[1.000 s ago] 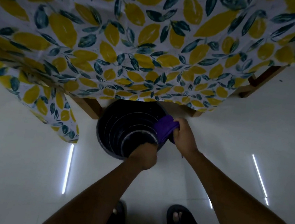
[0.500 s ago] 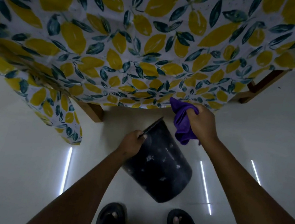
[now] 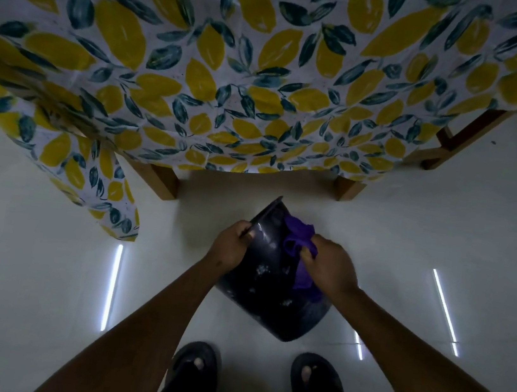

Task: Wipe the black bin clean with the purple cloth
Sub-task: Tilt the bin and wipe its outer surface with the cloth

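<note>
The black bin hangs tilted above the white floor, its mouth turned away from me and its base toward my feet. White smudges speckle its outer wall. My left hand grips the bin's rim at the upper left. My right hand holds the bunched purple cloth pressed against the bin's outer wall near the rim; part of the cloth trails down below my palm.
A table with wooden legs stands just ahead, draped in a lemon-print tablecloth that hangs low at the left. The white glossy floor reflects strip lights. My feet in dark sandals stand below the bin.
The bin was lifted off the floor and tipped on its side. My right hand took the cloth out of the bin, raised it, then brought it down onto the outer wall.
</note>
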A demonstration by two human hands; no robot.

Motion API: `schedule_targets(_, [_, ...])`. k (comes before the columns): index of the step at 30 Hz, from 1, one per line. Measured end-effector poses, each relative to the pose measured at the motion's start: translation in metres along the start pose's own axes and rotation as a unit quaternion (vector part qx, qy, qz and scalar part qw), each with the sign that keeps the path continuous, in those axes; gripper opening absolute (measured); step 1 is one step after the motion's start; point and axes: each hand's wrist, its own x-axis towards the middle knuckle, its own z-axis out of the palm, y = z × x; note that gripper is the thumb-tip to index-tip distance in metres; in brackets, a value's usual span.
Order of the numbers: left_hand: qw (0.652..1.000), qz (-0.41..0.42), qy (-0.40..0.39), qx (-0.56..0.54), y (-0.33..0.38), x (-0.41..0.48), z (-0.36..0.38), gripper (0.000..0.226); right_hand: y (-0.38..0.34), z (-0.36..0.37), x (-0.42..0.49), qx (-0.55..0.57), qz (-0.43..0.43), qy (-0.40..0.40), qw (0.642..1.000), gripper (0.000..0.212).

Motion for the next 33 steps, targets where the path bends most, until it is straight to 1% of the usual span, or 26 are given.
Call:
schedule_targets(1, [1.0, -0.002, 0.001, 0.001, -0.002, 0.001, 0.0, 0.022, 0.003, -0.006, 0.005, 0.042, 0.032, 0.007, 0.999, 0.022])
schedule_targets(3, [1.0, -0.004, 0.003, 0.003, -0.003, 0.001, 0.0, 0.023, 0.006, -0.021, 0.016, 0.112, 0.09, 0.065, 0.988, 0.031])
schedule_targets(4, [1.0, -0.003, 0.006, 0.006, -0.004, 0.001, 0.001, 0.023, 0.007, -0.03, 0.02, 0.135, 0.106, 0.097, 0.98, 0.036])
schedule_targets(6, [1.0, -0.001, 0.008, 0.012, -0.004, 0.002, 0.002, 0.026, 0.004, -0.04, 0.024, 0.154, 0.091, 0.13, 0.975, 0.038])
schedule_targets(7, [1.0, 0.001, 0.009, 0.013, -0.004, 0.003, 0.002, 0.029, 0.001, -0.041, 0.024, 0.144, 0.068, 0.128, 0.979, 0.035])
schedule_targets(8, [1.0, 0.003, 0.01, 0.016, -0.003, 0.003, 0.003, 0.033, -0.001, -0.037, 0.022, 0.11, 0.038, 0.118, 0.986, 0.032])
schedule_targets(10, [1.0, 0.002, 0.019, 0.025, -0.001, 0.005, 0.004, 0.036, -0.001, -0.021, 0.016, 0.026, -0.027, 0.074, 0.997, 0.025])
schedule_targets(12, [0.999, -0.002, 0.029, 0.028, 0.0, 0.006, 0.006, 0.035, 0.001, -0.001, 0.008, -0.02, -0.081, 0.015, 0.996, 0.028])
schedule_targets(14, [0.999, -0.016, 0.039, 0.024, -0.001, 0.006, 0.007, 0.034, 0.005, 0.015, 0.004, -0.035, -0.11, -0.038, 0.993, 0.03])
schedule_targets(15, [0.999, -0.024, 0.044, 0.021, -0.003, 0.007, 0.007, 0.032, 0.008, 0.022, 0.001, -0.032, -0.116, -0.054, 0.991, 0.032])
schedule_targets(17, [0.998, -0.034, 0.05, 0.015, -0.007, 0.007, 0.007, 0.026, 0.013, 0.035, -0.005, -0.023, -0.118, -0.062, 0.991, 0.052])
schedule_targets(18, [0.998, -0.038, 0.051, 0.009, -0.008, 0.007, 0.006, 0.021, 0.014, 0.039, -0.009, -0.017, -0.12, -0.057, 0.991, 0.062])
schedule_targets(20, [0.998, -0.036, 0.049, -0.007, -0.012, 0.008, 0.005, 0.014, 0.013, 0.046, -0.014, 0.001, -0.133, -0.038, 0.99, 0.076])
schedule_targets(22, [0.998, -0.029, 0.049, -0.018, -0.015, 0.008, 0.006, 0.015, 0.007, 0.05, -0.012, -0.015, -0.143, -0.017, 0.989, 0.084])
schedule_targets(24, [0.998, -0.029, 0.051, -0.032, -0.017, 0.007, 0.007, 0.017, 0.0, 0.053, -0.004, -0.05, -0.148, 0.0, 0.988, 0.081])
schedule_targets(27, [0.997, -0.029, 0.05, -0.045, -0.021, 0.003, 0.007, 0.018, -0.01, 0.062, 0.006, -0.076, -0.16, -0.019, 0.984, 0.069])
schedule_targets(29, [0.997, -0.029, 0.051, -0.05, -0.022, 0.001, 0.006, 0.018, -0.013, 0.069, 0.01, -0.045, -0.156, -0.041, 0.986, 0.072])
schedule_targets(31, [0.997, -0.028, 0.053, -0.05, -0.023, 0.001, 0.005, 0.018, -0.009, 0.074, 0.015, 0.004, -0.129, -0.063, 0.99, 0.075])
schedule_targets(33, [0.997, -0.03, 0.053, -0.055, -0.025, -0.001, 0.005, 0.018, -0.003, 0.077, 0.013, 0.043, -0.097, -0.065, 0.992, 0.077])
